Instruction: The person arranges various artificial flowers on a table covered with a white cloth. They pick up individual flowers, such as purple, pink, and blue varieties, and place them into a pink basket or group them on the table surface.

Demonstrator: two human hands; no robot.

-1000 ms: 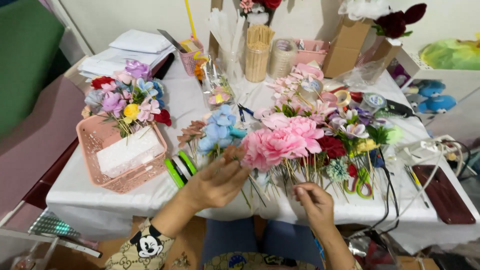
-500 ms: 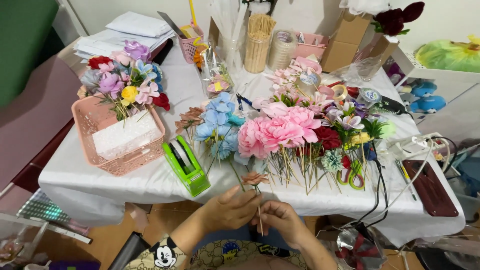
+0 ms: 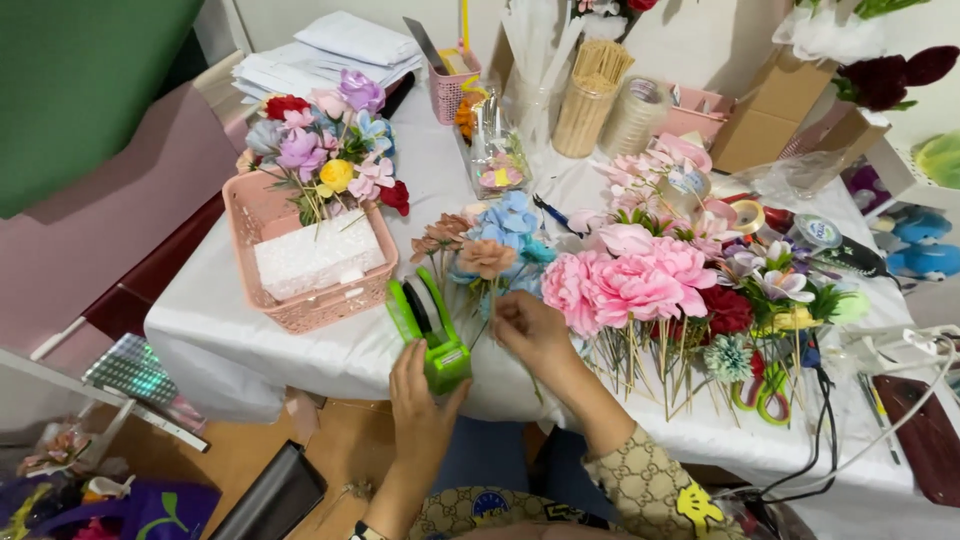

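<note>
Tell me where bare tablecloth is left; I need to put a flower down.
Bare cloth lies between the pink basket and the tall clear jar, and along the near edge left of the green tape dispenser. Right of the right hand, pink paper flowers and stems crowd everything.

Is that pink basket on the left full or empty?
Partly full: the pink basket holds a white foam block with artificial flowers stuck upright behind it.

the table (image 3: 300,350) carries all items. the basket (image 3: 300,300) sits at its left, with a foam block (image 3: 315,255) and a bouquet (image 3: 325,150) in it. the dispenser (image 3: 430,325) lies at the front edge, right of the basket. the left hand (image 3: 420,400) touches its near end. the right hand (image 3: 535,335) is just right of it, holding a flower (image 3: 487,258) in front of the flower pile (image 3: 660,280). behind the pile stand the stick jar (image 3: 590,95) and the tape rolls (image 3: 635,115). papers (image 3: 330,55) lie at the rear left.
</note>
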